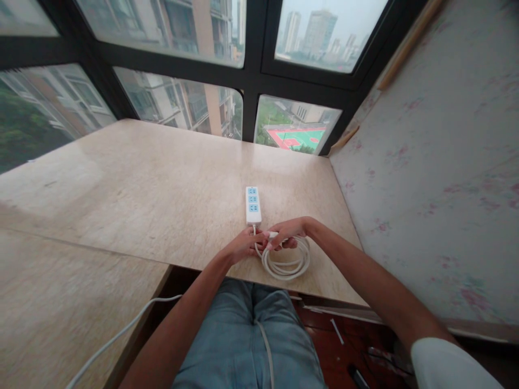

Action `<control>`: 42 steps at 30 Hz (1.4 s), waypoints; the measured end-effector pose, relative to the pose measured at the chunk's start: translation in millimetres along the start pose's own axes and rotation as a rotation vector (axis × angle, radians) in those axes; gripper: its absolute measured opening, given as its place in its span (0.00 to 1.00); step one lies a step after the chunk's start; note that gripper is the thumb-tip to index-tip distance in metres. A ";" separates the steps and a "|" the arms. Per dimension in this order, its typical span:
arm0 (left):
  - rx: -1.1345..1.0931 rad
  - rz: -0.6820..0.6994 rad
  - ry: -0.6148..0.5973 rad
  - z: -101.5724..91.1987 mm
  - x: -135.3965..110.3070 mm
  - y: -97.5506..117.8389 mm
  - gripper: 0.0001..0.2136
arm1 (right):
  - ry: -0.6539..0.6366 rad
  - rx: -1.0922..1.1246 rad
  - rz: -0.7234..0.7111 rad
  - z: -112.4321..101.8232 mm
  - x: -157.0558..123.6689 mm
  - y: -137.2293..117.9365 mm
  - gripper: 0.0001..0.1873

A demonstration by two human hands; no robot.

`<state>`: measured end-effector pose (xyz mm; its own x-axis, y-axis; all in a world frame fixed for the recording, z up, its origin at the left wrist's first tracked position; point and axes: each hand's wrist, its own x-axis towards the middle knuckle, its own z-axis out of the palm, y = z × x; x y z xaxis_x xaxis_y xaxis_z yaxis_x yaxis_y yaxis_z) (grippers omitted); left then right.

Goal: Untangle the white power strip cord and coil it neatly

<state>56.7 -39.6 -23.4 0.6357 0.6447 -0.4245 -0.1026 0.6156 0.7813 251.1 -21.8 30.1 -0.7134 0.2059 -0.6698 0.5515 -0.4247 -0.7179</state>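
A white power strip (253, 205) with blue sockets lies on the beige stone ledge (162, 183), pointing away from me. Its white cable (286, 263) lies coiled in a loop just behind it, near the ledge's front edge. My left hand (244, 244) is closed on the cable close to the strip's end. My right hand (288, 232) is closed on the top of the coil, and its fingers pinch a small white piece beside the left hand. Both hands touch each other over the coil.
Dark-framed windows (251, 81) rise behind the ledge. A pale flowered wall (438, 162) stands at the right. Another white cable (121, 335) hangs off the ledge at lower left and runs over my jeans (251, 346). Small items lie on the dark floor (344, 346).
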 end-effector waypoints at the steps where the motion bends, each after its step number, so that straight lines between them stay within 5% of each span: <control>1: -0.002 0.001 -0.016 0.4 -0.7 0.4 0.18 | 0.018 -0.037 -0.016 -1.2 0.9 -2.8 0.18; 6: 0.020 0.015 -0.038 3.6 -4.9 3.2 0.21 | 0.146 -0.182 -0.103 -6.6 5.1 -8.8 0.18; 17: -0.130 0.066 -0.068 5.2 -4.5 2.0 0.22 | 0.196 -0.198 -0.294 -6.4 26.4 -20.8 0.16; 26: -0.171 0.022 -0.069 2.5 -3.2 -0.5 0.28 | 0.490 -0.432 -0.219 -2.0 25.6 -23.1 0.14; 31: -0.234 -0.002 -0.035 -0.5 2.2 -0.6 0.27 | 0.514 -0.461 -0.291 -1.7 29.2 -16.6 0.10; 35: -0.297 -0.037 -0.044 -2.6 1.2 1.7 0.25 | 0.554 -0.445 -0.343 -1.0 32.2 -12.3 0.15; 39: -0.346 -0.025 -0.006 -2.0 -0.9 2.4 0.18 | 0.605 -0.294 -0.414 -1.7 29.9 -11.9 0.31; 42: -0.386 -0.005 0.072 0.3 -1.4 3.2 0.15 | 0.626 -0.312 -0.426 -5.7 21.9 -10.2 0.29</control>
<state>55.7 -38.7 -20.2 0.5827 0.6632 -0.4696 -0.3891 0.7351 0.5552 232.3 -7.9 21.7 -0.5660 0.7878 -0.2428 0.4481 0.0469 -0.8927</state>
